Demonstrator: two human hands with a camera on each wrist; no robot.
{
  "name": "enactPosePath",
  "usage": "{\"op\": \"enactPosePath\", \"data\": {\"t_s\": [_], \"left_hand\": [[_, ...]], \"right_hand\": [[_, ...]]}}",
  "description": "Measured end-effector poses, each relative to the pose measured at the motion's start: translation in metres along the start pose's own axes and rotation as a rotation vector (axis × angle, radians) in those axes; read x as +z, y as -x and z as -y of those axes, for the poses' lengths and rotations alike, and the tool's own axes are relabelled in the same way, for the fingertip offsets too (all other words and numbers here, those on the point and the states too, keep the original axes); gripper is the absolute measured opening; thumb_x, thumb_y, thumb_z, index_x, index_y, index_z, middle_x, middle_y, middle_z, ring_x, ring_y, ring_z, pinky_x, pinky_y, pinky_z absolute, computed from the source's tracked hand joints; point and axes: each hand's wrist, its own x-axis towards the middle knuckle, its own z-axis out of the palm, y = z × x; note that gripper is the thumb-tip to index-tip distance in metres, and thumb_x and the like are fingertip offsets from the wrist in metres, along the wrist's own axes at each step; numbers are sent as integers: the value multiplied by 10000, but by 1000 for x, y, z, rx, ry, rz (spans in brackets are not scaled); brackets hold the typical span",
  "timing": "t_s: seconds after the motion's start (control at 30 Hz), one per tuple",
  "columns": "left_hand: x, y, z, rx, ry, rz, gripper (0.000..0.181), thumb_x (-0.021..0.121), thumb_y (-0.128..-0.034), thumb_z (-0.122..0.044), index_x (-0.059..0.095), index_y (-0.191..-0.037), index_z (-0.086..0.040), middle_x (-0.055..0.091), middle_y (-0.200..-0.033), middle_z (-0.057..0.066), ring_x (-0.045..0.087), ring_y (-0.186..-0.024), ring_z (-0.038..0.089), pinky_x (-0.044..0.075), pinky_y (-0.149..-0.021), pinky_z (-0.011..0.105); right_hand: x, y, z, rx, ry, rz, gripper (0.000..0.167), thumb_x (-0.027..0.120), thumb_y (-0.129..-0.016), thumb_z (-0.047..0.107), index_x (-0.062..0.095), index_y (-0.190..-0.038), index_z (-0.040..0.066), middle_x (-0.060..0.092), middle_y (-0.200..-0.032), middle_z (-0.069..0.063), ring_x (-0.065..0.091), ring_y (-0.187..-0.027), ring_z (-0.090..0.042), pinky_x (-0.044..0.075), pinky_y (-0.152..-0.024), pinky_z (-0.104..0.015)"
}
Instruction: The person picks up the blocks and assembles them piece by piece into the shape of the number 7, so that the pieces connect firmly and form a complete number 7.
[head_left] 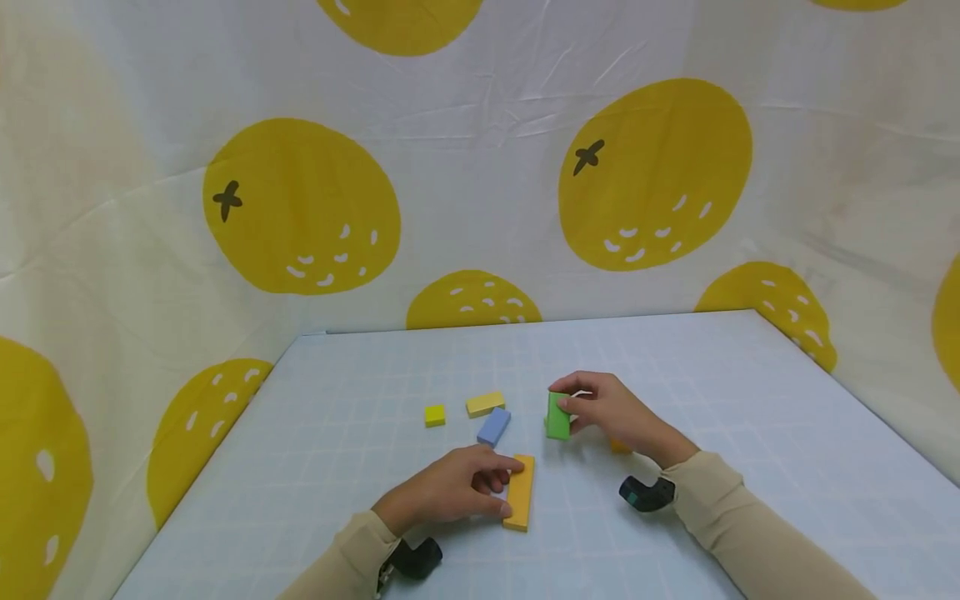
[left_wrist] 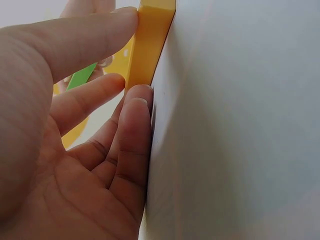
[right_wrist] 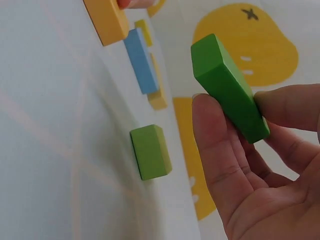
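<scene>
My right hand [head_left: 611, 410] holds a green block [head_left: 557, 416] between thumb and fingers, lifted off the table and tilted in the right wrist view. Below it, a second, lighter green block [right_wrist: 150, 152] rests on the table; the head view mostly hides it. With thumb and index finger my left hand [head_left: 461, 486] grips a long orange block [head_left: 521, 493] lying flat on the table. The thumb is toward its near end, the index finger at its far end. The other left fingers curl beside the block.
Beyond the left hand lie a blue block [head_left: 493, 426], a pale yellow block [head_left: 485, 404] and a small bright yellow block [head_left: 434, 415]. Another orange piece [head_left: 620, 447] shows partly beneath the right wrist. A fruit-print curtain [head_left: 480, 183] borders the light checked table [head_left: 360, 375].
</scene>
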Motion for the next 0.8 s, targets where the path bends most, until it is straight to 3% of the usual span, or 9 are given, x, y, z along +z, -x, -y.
{"op": "enactPosePath", "data": {"t_s": [0.43,0.8], "left_hand": [[0,0,-1,8,-9,4,460,821,-853,-299,687,-1285,-217,617,-992,-104,596,-893,64,514,-816,212],[0,0,-1,-11,0,6,460,821,-852,-297,686,-1288,-238,619,-992,-100,596,-896,76,513,-817,215]], "right_hand": [[7,2,-5,22,-5,-2,382,650,-987,167,611,-1320,-16,571,-1340,-240,623,-937,-273,592,-730,-407],[11,1,-3,45,-11,-24,376,633,-970,110,601,-1319,-25,612,-1265,-155,631,-896,-273,592,-756,-399]]}}
